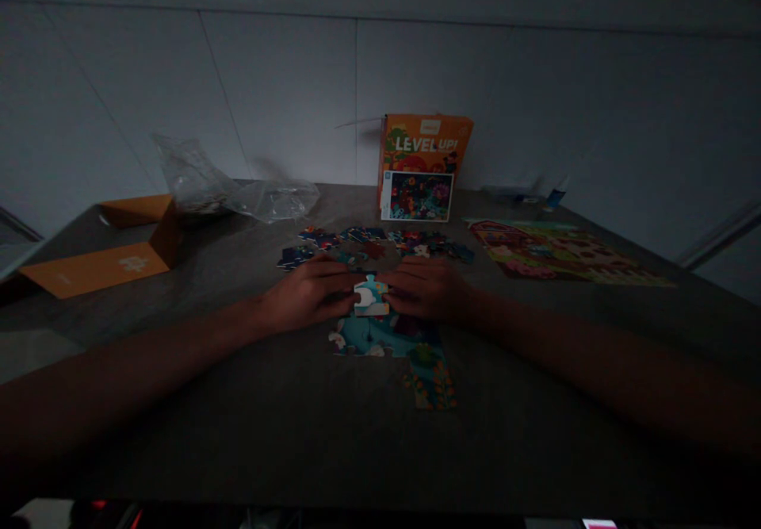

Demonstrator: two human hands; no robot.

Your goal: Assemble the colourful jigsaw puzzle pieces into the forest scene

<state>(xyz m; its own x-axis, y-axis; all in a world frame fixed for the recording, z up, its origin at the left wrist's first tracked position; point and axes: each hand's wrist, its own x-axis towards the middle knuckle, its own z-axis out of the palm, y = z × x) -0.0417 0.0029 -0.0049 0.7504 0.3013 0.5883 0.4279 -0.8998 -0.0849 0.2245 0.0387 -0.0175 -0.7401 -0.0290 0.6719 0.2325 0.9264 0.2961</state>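
Note:
A light puzzle piece (372, 297), white and teal, is held between my two hands over the table. My left hand (315, 291) pinches its left edge, fingers bent. From the other side my right hand (425, 287) grips the right edge with its fingertips. Just below and partly under the hands lies a joined puzzle section (372, 335), mostly teal, with a strip of orange flowers running toward me at its right. Behind the hands several loose puzzle pieces (419, 242) are spread in a heap, partly hidden by the fingers.
An orange "LEVEL UP!" box (428, 142) stands against the wall, a picture card (419, 196) leaning on it. At left are an open orange box lid (101, 267) and a clear plastic bag (277, 198). A colourful farm picture (559, 251) and a small blue tube (555, 198) lie right.

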